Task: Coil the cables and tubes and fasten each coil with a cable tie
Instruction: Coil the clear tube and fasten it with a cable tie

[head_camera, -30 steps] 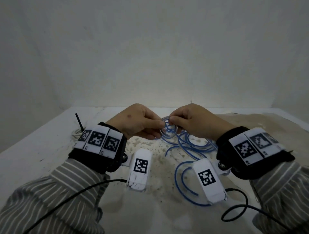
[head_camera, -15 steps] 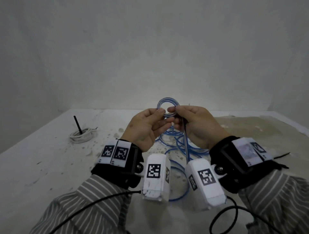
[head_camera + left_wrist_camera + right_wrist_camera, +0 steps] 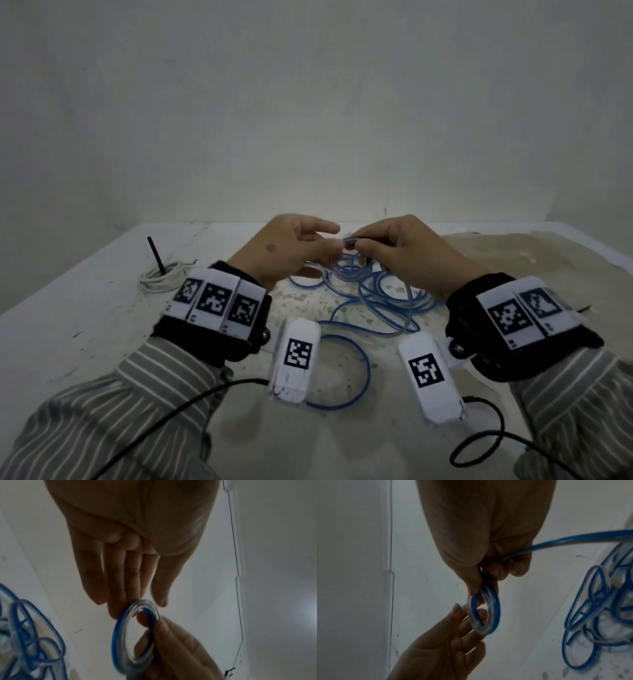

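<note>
Holding: we pinch a small coil [image 3: 485, 614] of the blue tube [image 3: 376, 301] in our right hand [image 3: 407, 253], thumb against curled fingers.
Left hand [image 3: 287, 250]: fingers straight, tips touching the coil's rim (gripping nothing).
Loose tube: trails below and between both hands on the table [image 3: 68, 325].
White cable bundle [image 3: 161, 279]: beyond our left wrist.
</note>
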`<state>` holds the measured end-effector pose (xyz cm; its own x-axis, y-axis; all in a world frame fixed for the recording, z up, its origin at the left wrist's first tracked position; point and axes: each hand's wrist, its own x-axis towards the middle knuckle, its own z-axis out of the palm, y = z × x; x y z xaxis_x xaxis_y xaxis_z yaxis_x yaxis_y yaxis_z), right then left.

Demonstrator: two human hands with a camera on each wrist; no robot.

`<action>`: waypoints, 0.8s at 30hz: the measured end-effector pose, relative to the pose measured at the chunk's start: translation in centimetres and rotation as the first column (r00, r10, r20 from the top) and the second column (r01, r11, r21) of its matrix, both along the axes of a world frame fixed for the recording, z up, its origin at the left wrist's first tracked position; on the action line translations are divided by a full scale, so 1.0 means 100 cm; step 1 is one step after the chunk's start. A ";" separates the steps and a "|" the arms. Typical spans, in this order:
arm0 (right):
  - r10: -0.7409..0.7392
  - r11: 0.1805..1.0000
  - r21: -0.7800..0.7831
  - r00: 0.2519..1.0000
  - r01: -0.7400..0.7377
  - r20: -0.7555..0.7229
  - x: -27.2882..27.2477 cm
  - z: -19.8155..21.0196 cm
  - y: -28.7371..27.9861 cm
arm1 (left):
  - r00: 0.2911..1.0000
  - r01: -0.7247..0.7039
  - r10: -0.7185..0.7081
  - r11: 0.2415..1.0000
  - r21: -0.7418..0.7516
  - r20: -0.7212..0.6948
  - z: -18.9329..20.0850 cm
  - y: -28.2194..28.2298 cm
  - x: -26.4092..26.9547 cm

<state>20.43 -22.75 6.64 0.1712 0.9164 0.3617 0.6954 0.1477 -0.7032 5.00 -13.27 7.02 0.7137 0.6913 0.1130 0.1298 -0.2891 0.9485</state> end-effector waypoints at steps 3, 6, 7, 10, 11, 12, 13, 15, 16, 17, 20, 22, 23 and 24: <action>0.043 0.999 -0.011 0.987 -0.042 0.158 -0.003 0.008 -0.004 | 0.991 0.099 -0.096 0.995 0.031 -0.091 0.011 0.002 -0.006; 0.060 0.998 -0.032 0.962 -0.054 0.267 -0.005 0.012 -0.002 | 0.965 0.166 -0.153 0.985 0.045 -0.211 0.014 0.000 -0.006; 0.054 0.998 -0.029 0.963 -0.048 0.265 -0.005 0.012 0.000 | 0.960 0.167 -0.154 0.985 0.036 -0.233 0.014 -0.001 -0.005; 0.021 1.000 0.019 0.982 -0.025 0.188 -0.006 0.007 0.004 | 0.965 0.129 -0.119 0.991 0.028 -0.234 0.010 -0.002 -0.003; 0.011 0.999 0.051 0.990 -0.019 0.140 -0.006 0.006 0.006 | 0.977 0.097 -0.090 0.995 0.026 -0.194 0.009 -0.001 -0.003; 0.004 0.996 0.088 0.997 -0.011 0.080 -0.005 0.004 0.007 | 0.991 0.060 -0.059 0.998 0.006 -0.124 0.007 0.000 -0.002; -0.001 0.993 0.121 1.000 -0.001 0.018 -0.005 0.003 0.007 | 0.999 0.020 -0.022 0.999 -0.035 -0.039 0.005 0.001 -0.002; -0.008 0.989 0.144 0.993 0.024 -0.115 -0.002 -0.002 0.009 | 0.989 -0.042 0.064 0.986 -0.160 0.134 0.000 0.003 -0.001; -0.007 0.990 0.139 0.982 0.033 -0.188 -0.002 -0.006 0.009 | 0.972 -0.056 0.106 0.971 -0.231 0.211 -0.002 0.004 0.000; -0.002 0.990 0.133 0.965 0.038 -0.263 -0.002 -0.010 0.010 | 0.951 -0.055 0.140 0.954 -0.296 0.275 -0.003 0.003 0.002; 0.017 0.988 0.146 0.912 0.047 -0.409 -0.006 -0.018 0.014 | 0.910 -0.004 0.176 0.909 -0.416 0.376 -0.011 0.000 0.008; 0.077 0.985 0.171 0.842 0.019 -0.533 -0.008 -0.021 0.018 | 0.897 0.045 0.172 0.881 -0.471 0.407 -0.016 -0.002 0.013; 0.104 0.984 0.178 0.793 0.006 -0.600 -0.008 -0.021 0.019 | 0.891 0.065 0.173 0.867 -0.494 0.420 -0.017 -0.003 0.015; 0.121 0.983 0.185 0.757 0.000 -0.642 -0.008 -0.022 0.021 | 0.886 0.079 0.174 0.857 -0.510 0.431 -0.018 -0.002 0.017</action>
<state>19.66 -20.64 4.47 0.3662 0.8707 0.3283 0.0667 0.3274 -0.9425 6.70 -13.51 5.18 0.6350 0.7715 0.0393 -0.3421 0.2352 0.9098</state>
